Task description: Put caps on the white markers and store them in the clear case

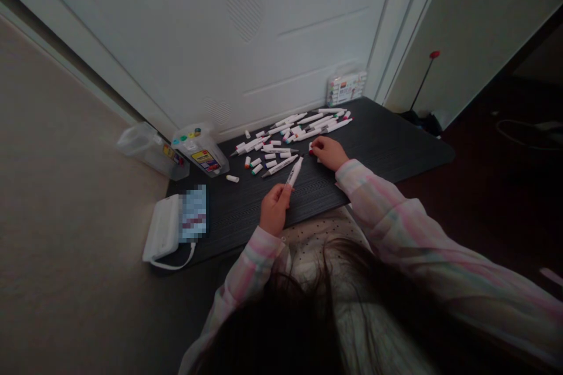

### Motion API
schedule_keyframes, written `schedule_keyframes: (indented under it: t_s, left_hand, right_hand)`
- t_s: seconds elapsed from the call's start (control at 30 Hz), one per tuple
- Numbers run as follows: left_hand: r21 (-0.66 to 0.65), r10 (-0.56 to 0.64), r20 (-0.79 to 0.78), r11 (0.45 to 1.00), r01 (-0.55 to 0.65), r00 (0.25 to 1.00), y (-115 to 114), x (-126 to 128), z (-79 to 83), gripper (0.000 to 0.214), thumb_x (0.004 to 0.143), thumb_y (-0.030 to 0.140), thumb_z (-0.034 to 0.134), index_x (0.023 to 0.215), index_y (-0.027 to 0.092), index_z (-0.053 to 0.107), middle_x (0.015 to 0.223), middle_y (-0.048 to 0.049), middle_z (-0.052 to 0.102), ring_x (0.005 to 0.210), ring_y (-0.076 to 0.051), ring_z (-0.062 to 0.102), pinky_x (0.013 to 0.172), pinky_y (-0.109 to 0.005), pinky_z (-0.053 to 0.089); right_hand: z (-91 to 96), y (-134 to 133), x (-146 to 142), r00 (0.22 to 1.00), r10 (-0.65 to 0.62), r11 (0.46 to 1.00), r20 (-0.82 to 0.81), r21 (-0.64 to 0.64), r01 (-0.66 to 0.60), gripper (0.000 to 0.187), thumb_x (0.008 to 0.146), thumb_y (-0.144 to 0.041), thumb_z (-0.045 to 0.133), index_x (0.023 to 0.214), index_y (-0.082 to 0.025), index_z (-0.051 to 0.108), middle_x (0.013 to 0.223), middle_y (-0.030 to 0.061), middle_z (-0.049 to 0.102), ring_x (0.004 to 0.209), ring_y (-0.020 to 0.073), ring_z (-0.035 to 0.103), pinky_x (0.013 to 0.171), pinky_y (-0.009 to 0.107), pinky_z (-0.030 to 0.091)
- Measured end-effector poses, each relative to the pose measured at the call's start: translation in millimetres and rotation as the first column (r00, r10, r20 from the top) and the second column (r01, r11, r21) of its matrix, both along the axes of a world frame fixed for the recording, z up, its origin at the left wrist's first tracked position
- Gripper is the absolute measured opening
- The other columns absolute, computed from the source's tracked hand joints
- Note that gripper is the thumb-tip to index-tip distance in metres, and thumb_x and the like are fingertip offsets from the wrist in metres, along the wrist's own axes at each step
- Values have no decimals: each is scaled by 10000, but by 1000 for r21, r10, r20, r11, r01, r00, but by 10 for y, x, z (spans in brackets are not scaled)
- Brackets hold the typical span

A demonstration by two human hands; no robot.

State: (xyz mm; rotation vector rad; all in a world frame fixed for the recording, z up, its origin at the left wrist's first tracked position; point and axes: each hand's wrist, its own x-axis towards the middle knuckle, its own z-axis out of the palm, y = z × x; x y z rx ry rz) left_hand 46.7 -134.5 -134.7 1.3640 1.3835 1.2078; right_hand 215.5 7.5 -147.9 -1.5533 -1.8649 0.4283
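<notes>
Holding a marker [294, 172] in left hand [274, 208], right hand [328, 152] pinching a cap [311, 148], tub [200, 149] holding markers

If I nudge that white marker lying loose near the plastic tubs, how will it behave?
The short white marker looks round-bodied, so it would probably roll across the dark ridged desk mat. It seems stiff and light, likely easy to pinch. Its smooth plastic may be a little slippery.

White marker [294, 172], tilted, above dark desk [387, 146]
</notes>
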Motion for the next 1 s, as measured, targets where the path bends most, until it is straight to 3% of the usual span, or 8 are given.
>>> schedule_keyframes:
  t_s: [0.13,0.33,1.0]
  left_hand:
    - [0,1,5,1000,-1,1000,-1,2,3,302,785,431,428,732,162,555,488,58,378,477,-82,363,499,-208,302]
    - [-7,2,7,1000,-2,1000,-2,10,8,300,781,432,433,723,163,554,488,58,378,480,-82,360,500,-205,302]
    - [-14,-1,39,1000,2,999,0,0,0,295,783,425,440,725,160,557,481,60,374,473,-79,355,498,-210,293]
  right_hand:
    - [7,12,3,999,-2,1000,34,20,2,159,714,-190,519,826,-151,624,816,52,604,763,167,552,726,295,425]
    - [19,-8,-19,995,16,999,100,50,-21,323,711,-260,548,1006,-136,598,1038,117,572,981,243,503,867,362,377]
    - [73,-70,-19,990,60,998,129,-18,-58,378,672,-286,574,1028,-162,546,1016,76,608,903,218,569,814,364,425]
